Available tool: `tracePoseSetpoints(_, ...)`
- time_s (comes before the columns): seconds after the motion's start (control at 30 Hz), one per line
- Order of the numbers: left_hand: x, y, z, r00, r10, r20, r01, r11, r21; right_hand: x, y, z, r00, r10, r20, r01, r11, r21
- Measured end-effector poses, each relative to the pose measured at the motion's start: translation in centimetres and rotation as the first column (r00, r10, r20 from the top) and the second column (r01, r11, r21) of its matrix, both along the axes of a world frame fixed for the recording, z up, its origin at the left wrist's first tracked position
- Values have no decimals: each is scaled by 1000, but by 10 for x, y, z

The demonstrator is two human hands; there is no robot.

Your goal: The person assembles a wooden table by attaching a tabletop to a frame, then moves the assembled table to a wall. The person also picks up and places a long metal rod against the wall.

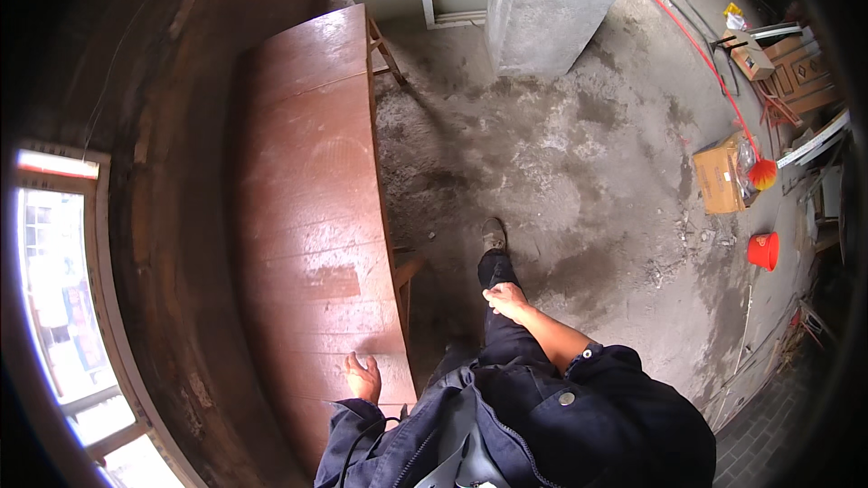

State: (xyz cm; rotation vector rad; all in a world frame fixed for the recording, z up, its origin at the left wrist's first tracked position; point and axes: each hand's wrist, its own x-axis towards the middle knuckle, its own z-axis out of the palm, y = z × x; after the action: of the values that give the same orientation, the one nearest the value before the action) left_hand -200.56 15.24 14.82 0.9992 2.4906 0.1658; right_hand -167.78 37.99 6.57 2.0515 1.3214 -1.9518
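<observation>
The left hand's (363, 378) fingers are apart over the table (312, 199), contact unclear. The right hand's (506, 301) fingers curl together above the leg (495, 269). The pillar (556, 14) stands beyond them; box (717, 177) and bucket (763, 251) sit well right.

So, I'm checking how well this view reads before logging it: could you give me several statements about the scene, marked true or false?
1. The left hand shows against the long reddish-brown table. True.
2. A red plastic bucket is on the stained grey floor, to the person's right. True.
3. The right hand is holding that bucket. False: it shows in front of the dark trousers, well apart from the bucket.
4. A brown cardboard box sits on the table. False: it is on the floor, to the person's right.
5. A grey concrete pillar stands right of the table. True.
</observation>
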Motion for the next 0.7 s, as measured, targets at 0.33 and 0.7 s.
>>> tracePoseSetpoints(0.33, 29, 248, 42, 984, -139, 112, 127, 986, 109, 40, 144, -12, 962, -263, -77, 258, 964, -63)
tracePoseSetpoints(0.7, -36, 410, -3, 980, -195, -28, 192, 912, 363, -38, 295, 30, 893, -368, -257, 309, 919, -243)
